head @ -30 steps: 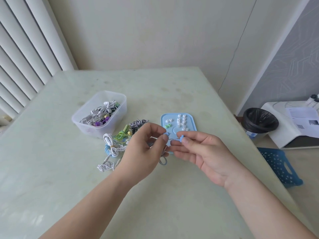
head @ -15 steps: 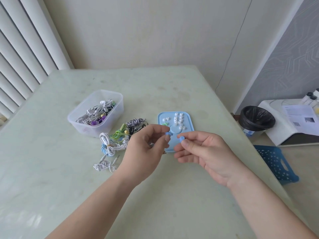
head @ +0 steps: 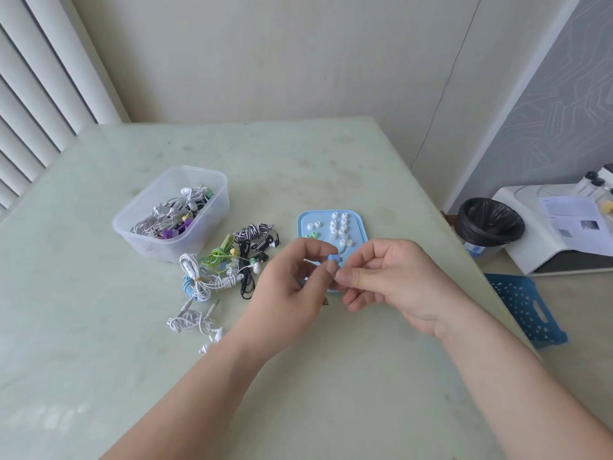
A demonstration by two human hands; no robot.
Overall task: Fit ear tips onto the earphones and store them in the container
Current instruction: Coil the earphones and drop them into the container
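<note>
Change noted: a second ago the two hands stood a little apart, each pinching a small blue piece with thin cable between them. Half a second ago the gap had narrowed. The fingertips have now met, above the near edge of the tray point(head: 357, 224).

Present state: the left hand point(head: 292, 287) pinches the blue earphone point(head: 333, 258) between thumb and forefinger, fingers point(head: 326, 268) narrow and curled round it. The right hand point(head: 394, 280) is curled likewise, its thumb and forefinger pressed against the same piece. Only one blue piece shows. Whatever else lies between the fingertips is hidden.

Location of task items: the blue earphone is held in the air, clear of the surface point(head: 298, 376). The spare ear tips point(head: 339, 227), white with a few green, lie on the tray behind the hands. The container point(head: 215, 214) stands well to the left, already holding several earphones. A heap of loose earphones point(head: 232, 260) lies just beside it, between container and tray.

Assessment: the closing of the hands suggests a tip is being pressed onto this earphone, or has just gone on. Whether it is seated cannot be told. Storage of this one is not yet done, and the heap indicates a good share of the work remains.
</note>
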